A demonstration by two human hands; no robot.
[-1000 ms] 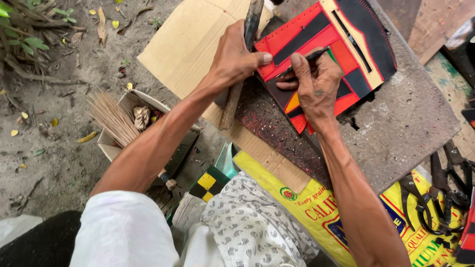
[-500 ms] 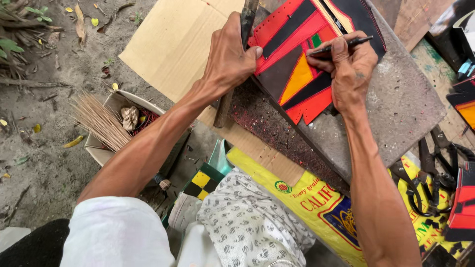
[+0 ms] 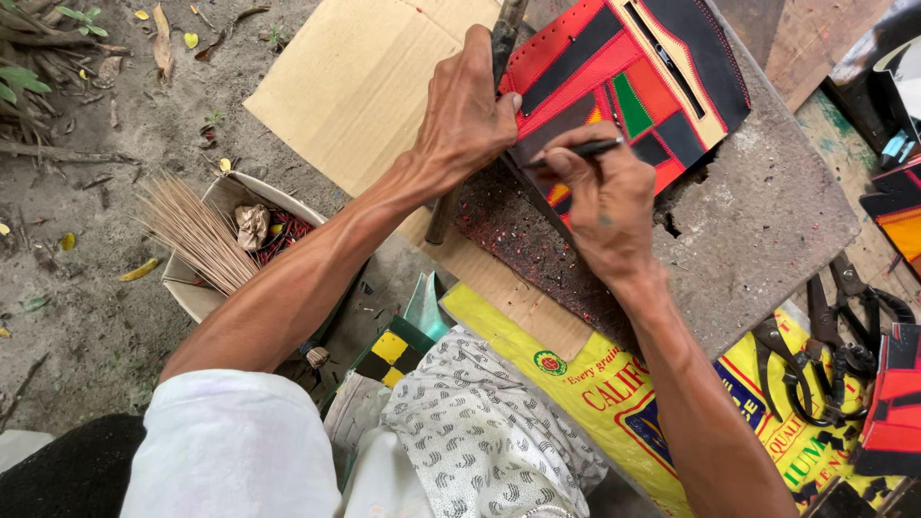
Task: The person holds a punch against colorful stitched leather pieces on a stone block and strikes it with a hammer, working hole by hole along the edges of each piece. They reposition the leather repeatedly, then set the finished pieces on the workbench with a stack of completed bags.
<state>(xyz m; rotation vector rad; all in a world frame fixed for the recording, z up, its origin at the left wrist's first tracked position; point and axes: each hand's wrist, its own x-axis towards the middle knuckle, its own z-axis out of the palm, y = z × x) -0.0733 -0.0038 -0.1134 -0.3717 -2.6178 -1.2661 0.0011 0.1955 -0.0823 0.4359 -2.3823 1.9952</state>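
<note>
Marking stage of work on a patchwork leather piece [image 3: 652,77] in red, black, green and tan, which lies flat on a speckled stone slab [image 3: 767,221] and reaches toward the slab's far edge. The left hand [image 3: 470,115] is closed around an upright dark tool handle [image 3: 504,38] and rests just beside the near-left edge of the piece, with its thumb touching that edge; whether the handle's lower end meets the slab cannot be told, since the hand hides it. The right hand [image 3: 600,206] is curled shut in a writing grip on a thin dark pen [image 3: 576,151], which lies nearly level with its tip pointing left over the lower corner of the piece (contact between tip and leather is too small to confirm). The step in hand appears to be drawing or scoring a line along the stitched border. The next move likely calls for a steady, light stroke that follows the row of holes, while the left hand keeps the piece from sliding. Around the slab: a sheet of cardboard [image 3: 355,77] under its far-left side, a yellow printed sack [image 3: 614,393] under its near side, black scissors [image 3: 844,336] at right, and a box of thin sticks [image 3: 192,230] on the sandy ground at left.
</note>
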